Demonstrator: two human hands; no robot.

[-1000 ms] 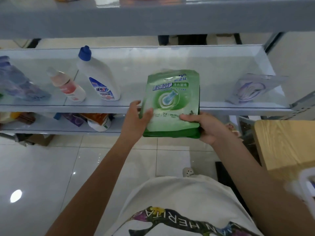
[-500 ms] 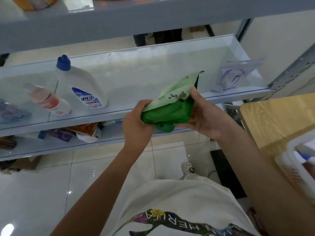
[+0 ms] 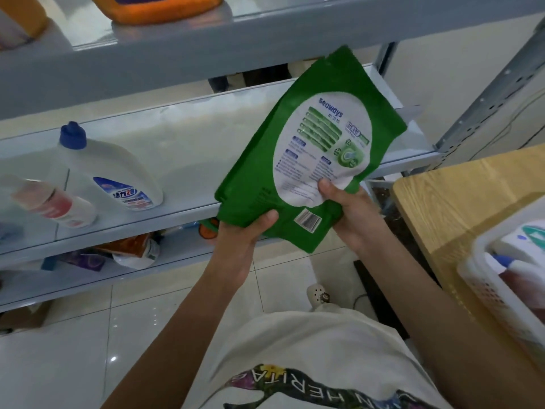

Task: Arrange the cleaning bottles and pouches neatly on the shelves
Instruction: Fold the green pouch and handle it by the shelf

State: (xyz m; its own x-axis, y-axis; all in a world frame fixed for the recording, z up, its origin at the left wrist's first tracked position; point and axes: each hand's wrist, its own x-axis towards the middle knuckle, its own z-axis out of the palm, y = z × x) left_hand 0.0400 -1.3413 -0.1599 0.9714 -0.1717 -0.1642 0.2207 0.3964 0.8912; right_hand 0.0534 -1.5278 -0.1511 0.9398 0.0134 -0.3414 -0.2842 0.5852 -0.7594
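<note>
Nearest the camera is a white printed T-shirt point(image 3: 309, 358), and both bare forearms reach up from it to a green detergent pouch point(image 3: 259, 178). The left hand point(image 3: 239, 237) grips the pouch's bottom left corner, thumb curled over its face. The right hand point(image 3: 351, 216) pinches its bottom right part, thumb pressed on the white oval label. The pouch is held in the air, tilted, its printed back and barcode towards the camera, in front of the middle shelf point(image 3: 182, 209).

Right of the pouch stands a wooden worktop point(image 3: 460, 202) carrying a white basket point(image 3: 495, 293). Left of the pouch, on the middle shelf, lie a white bottle with a blue cap point(image 3: 118, 166) and a red-labelled bottle point(image 3: 56, 202). Above and left of the pouch sits an orange container point(image 3: 159, 7).
</note>
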